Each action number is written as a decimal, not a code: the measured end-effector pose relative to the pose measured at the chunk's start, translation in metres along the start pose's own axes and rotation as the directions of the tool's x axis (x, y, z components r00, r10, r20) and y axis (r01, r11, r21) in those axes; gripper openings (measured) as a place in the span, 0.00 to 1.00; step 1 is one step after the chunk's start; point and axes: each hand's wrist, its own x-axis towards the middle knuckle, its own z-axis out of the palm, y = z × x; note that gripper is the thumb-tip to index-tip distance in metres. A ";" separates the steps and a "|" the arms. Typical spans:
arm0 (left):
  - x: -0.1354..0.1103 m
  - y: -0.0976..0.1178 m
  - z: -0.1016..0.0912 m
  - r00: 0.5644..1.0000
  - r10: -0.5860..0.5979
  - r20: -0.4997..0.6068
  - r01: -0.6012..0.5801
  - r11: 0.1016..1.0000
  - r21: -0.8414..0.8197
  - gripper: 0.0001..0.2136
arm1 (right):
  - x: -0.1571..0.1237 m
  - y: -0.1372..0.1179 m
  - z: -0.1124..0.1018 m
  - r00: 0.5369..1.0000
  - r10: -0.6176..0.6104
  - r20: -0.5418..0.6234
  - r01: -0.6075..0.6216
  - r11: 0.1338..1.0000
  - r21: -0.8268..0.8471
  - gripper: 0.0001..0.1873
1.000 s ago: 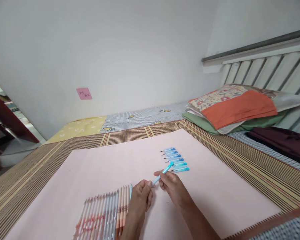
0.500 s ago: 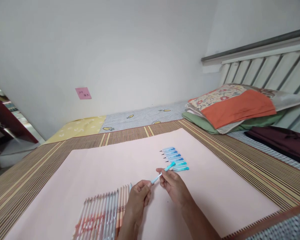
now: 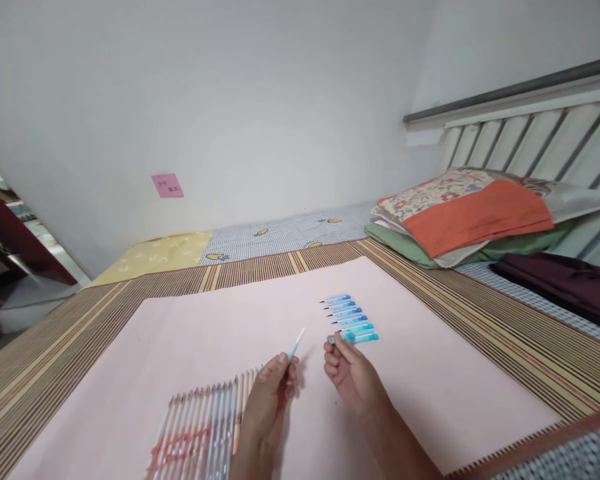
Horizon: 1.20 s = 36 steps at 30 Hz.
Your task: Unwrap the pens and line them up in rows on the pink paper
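Observation:
Between the fingers of my left hand (image 3: 273, 387) is a slim pale-blue pen (image 3: 293, 348), its white end tilted up and away from me. My right hand (image 3: 353, 373) is closed in a pinch on a small teal cap (image 3: 332, 340), apart from the pen. Just beyond the right fingertips lies a short column of blue and teal pens (image 3: 344, 311), dark points to the left. Close to my left wrist, a row of long pens (image 3: 200, 420) with clear, reddish and peach barrels lies side by side; my left hand and forearm hide its right end.
A large pale pink sheet (image 3: 230, 327) lies under the pens on a striped mat (image 3: 430, 300). Stacked pillows (image 3: 480, 213) and a dark folded cloth (image 3: 560, 280) are at the right, by a white radiator (image 3: 530, 140). A pink note (image 3: 167, 185) is on the wall.
The teal cap has come off the pen and is in my right hand. My hands have moved apart, and the pen in my left hand now points more upright.

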 end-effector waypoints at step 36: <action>-0.009 -0.004 0.020 0.974 -0.044 0.222 0.061 0.996 -0.066 0.16 | -0.031 -0.036 0.023 0.825 -0.559 0.083 0.486 0.628 -0.608 0.20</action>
